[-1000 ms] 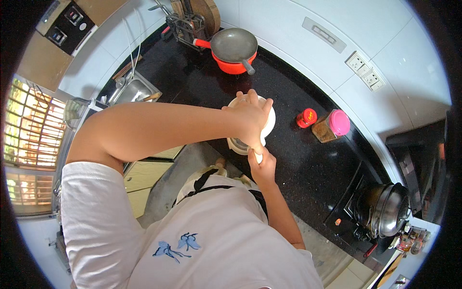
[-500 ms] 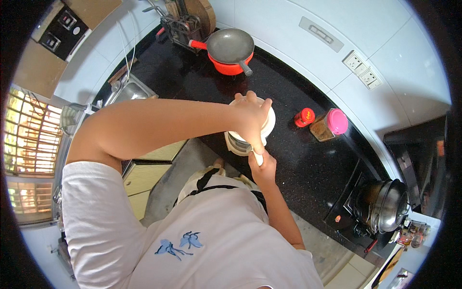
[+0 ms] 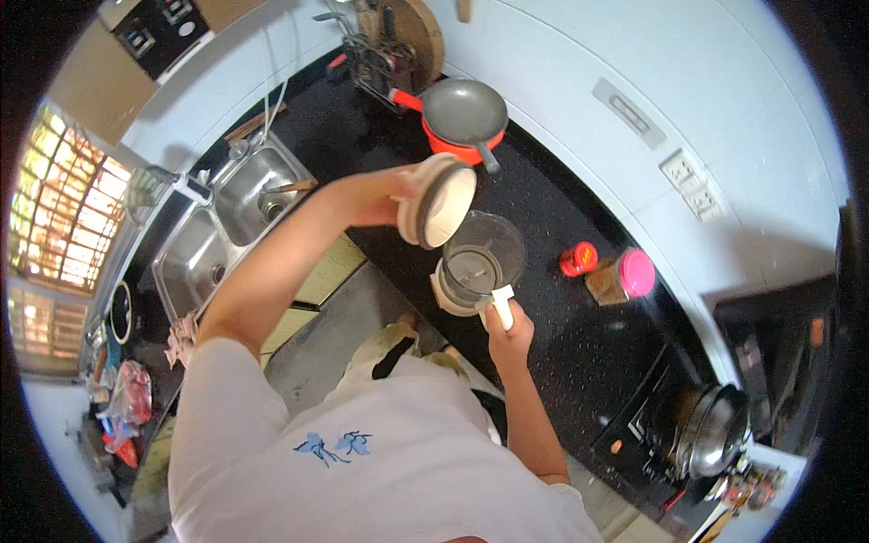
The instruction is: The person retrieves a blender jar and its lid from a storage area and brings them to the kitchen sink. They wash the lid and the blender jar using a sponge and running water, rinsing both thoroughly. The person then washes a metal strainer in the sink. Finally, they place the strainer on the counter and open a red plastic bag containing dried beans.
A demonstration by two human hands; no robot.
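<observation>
A clear blender jar [image 3: 480, 262] with a white handle stands open on the black counter [image 3: 579, 335]. My right hand [image 3: 509, 328] grips that handle at the jar's near side. My left hand [image 3: 376, 196] holds the jar's round cream lid [image 3: 439, 201], lifted off and tilted, up and to the left of the jar. The blades show at the jar's bottom.
An orange pan [image 3: 463, 116] sits behind the jar. A small red jar [image 3: 577, 259] and a pink-lidded jar [image 3: 621, 277] stand to the right. A steel double sink [image 3: 226, 217] lies to the left, and a steel pot on a stove [image 3: 711, 430] at lower right.
My left hand was pressed on the lid atop the jar. It has since lifted the lid off and swung it up to the left, leaving the jar open.
</observation>
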